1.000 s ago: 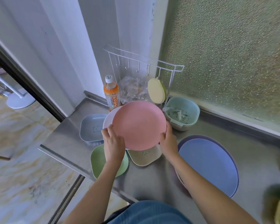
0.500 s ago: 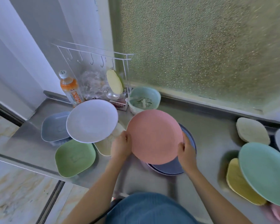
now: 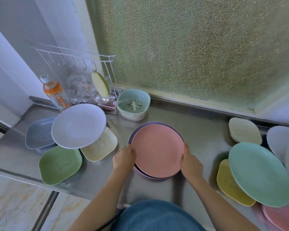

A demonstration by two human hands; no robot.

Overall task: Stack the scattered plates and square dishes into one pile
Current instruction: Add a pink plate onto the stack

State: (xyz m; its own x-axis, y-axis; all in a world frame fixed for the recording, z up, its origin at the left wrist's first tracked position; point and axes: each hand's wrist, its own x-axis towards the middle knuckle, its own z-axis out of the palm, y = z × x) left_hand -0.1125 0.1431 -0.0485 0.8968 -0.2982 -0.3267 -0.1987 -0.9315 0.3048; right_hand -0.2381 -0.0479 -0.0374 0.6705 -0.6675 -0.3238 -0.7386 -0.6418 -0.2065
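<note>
- Both hands, left hand and right hand, pinch opposite rims of the round pink plastic plate, atop the purple plate mid-counter.
- Probably light, stiff, slick; rim grips suit it.

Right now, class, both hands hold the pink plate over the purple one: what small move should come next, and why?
Probably let go. The pink plate already lies roughly centred on the purple plate, with the left hand and right hand gripping its edges. Once free, the hands could reach for the white plate nearby.
</note>
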